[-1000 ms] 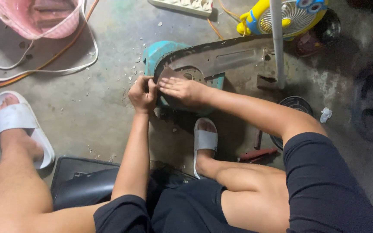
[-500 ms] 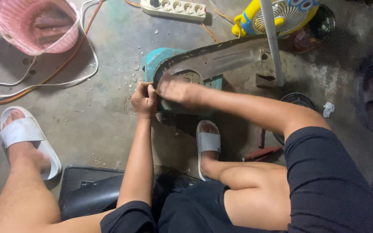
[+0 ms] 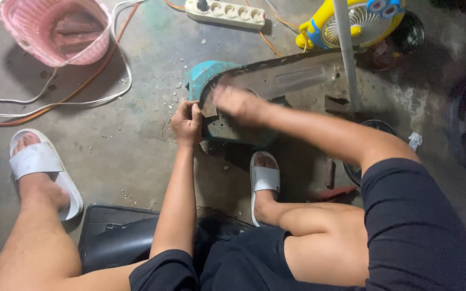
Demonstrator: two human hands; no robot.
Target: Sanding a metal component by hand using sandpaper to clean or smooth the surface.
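Gripping a small brown piece (image 3: 209,110), the left hand (image 3: 187,123) is clenched; the blurred right hand (image 3: 238,102) is pressed on the teal machine (image 3: 227,129), fingers unclear.

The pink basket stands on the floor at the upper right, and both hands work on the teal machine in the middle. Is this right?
Not quite. In the head view the pink basket stands at the upper left, not the right. Both the left hand and the right hand do work on the teal machine.
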